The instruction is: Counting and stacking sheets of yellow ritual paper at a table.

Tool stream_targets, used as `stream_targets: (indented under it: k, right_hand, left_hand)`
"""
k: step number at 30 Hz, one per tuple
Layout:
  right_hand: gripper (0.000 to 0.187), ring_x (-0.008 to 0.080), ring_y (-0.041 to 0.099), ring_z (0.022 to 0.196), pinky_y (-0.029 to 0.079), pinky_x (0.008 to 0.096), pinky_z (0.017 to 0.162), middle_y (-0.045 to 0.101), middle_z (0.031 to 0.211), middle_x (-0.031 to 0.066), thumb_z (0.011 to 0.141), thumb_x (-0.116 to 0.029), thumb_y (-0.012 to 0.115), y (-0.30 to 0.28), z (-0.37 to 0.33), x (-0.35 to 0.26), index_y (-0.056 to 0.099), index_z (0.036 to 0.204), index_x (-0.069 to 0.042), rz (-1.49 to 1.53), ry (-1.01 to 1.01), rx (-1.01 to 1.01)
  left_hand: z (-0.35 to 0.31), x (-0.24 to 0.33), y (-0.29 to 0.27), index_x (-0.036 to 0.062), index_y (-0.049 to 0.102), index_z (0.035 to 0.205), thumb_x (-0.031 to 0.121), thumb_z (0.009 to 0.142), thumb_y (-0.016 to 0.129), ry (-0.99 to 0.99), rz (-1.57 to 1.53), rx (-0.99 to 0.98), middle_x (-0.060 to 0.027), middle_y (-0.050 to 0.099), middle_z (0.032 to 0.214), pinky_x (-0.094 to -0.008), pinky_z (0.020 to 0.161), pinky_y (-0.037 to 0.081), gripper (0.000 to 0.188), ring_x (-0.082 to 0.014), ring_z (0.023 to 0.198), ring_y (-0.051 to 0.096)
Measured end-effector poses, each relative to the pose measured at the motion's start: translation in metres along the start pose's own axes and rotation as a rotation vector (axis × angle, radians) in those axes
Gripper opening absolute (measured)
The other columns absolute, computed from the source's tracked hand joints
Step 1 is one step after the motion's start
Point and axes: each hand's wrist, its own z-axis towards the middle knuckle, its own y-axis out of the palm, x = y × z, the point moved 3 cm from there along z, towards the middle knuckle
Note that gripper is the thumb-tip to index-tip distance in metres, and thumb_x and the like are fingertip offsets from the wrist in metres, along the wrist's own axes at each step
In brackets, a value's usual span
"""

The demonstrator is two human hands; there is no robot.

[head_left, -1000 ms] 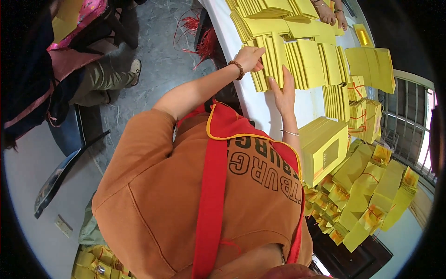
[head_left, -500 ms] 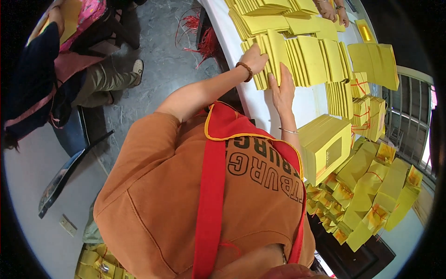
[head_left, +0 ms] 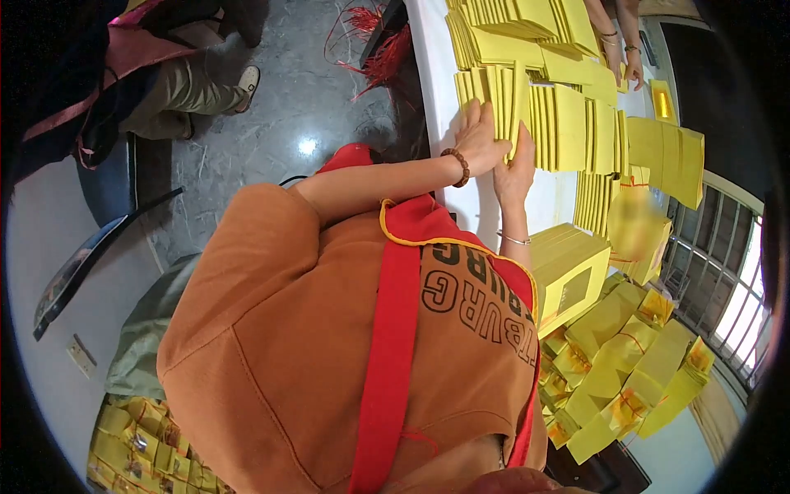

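Yellow folded papers (head_left: 503,85) extend beyond left hand (head_left: 480,147) and right hand (head_left: 516,171), which hold them narrowly, apparently for steadiness.

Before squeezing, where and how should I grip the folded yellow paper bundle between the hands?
Pinch the yellow paper bundle at its near end, probably from left and right: its folds lie side by side, so squeezing across should align them. The left hand and right hand are there.
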Motion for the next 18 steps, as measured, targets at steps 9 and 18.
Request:
stream_targets:
  k: [9, 18]
  right_hand:
    - [0.065, 0.0342, 0.048, 0.107, 0.040, 0.0397, 0.089, 0.049, 0.119, 0.0192, 0.069, -0.018, 0.068, -0.003, -0.001, -0.002, 0.041, 0.125, -0.001, -0.092, -0.054, 0.005]
    - [0.066, 0.0290, 0.047, 0.110, 0.037, 0.0403, 0.090, 0.049, 0.120, 0.0141, 0.068, -0.023, 0.068, 0.011, -0.006, -0.003, 0.042, 0.126, -0.006, -0.244, -0.036, 0.088]
  left_hand:
    - [0.001, 0.002, -0.004, -0.0104, 0.025, 0.129, 0.011, 0.069, 0.054, 0.164, -0.299, 0.143, -0.0279, 0.026, 0.133, -0.0382, 0.106, 0.020, 0.070, -0.0406, 0.125, 0.025]
    - [0.007, -0.012, 0.001, -0.0083, 0.020, 0.132, 0.007, 0.067, 0.055, 0.187, -0.280, 0.143, -0.0273, 0.024, 0.134, -0.0382, 0.105, 0.023, 0.075, -0.0391, 0.125, 0.024]
